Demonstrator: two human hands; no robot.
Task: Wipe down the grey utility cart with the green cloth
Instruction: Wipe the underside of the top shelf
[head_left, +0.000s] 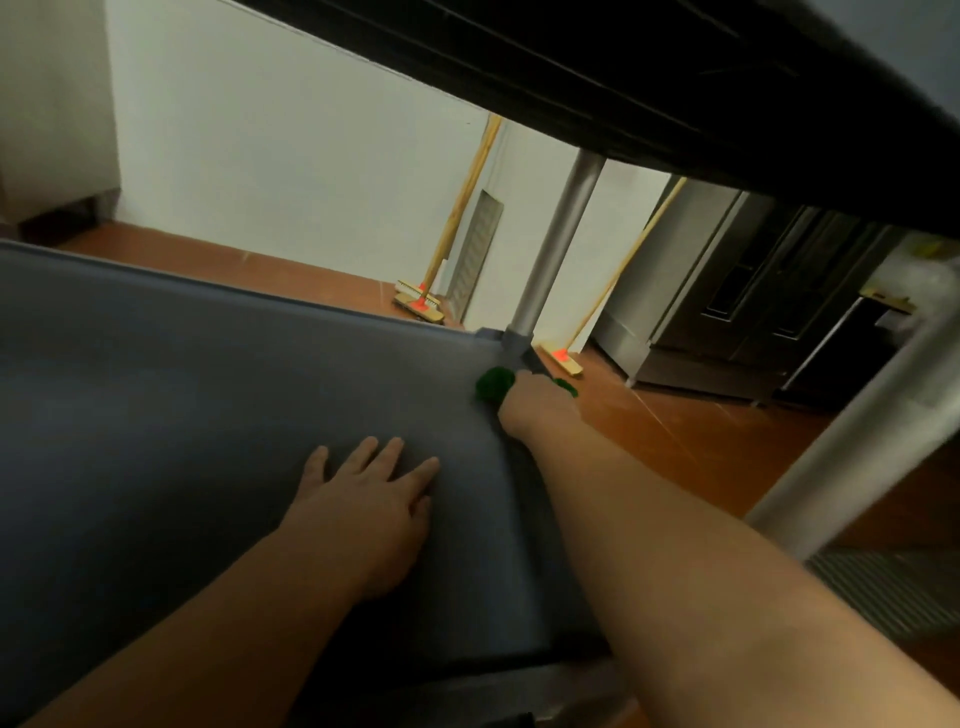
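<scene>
The grey utility cart's lower shelf (171, 405) fills the left and middle of the head view, under the dark underside of the upper shelf (649, 88). My left hand (374, 499) rests flat on the shelf with its fingers spread. My right hand (535, 405) reaches to the shelf's far right corner, beside the cart's round metal post (556, 244). It grips the green cloth (493, 383), which bunches out on both sides of the hand against the shelf's rim. The right fingers are hidden behind the hand.
A second metal post (852, 431) rises at the right. Beyond the cart lie an orange tiled floor (675, 415), two brooms (423, 304) leaning on the white wall, and a stainless steel cabinet (727, 291).
</scene>
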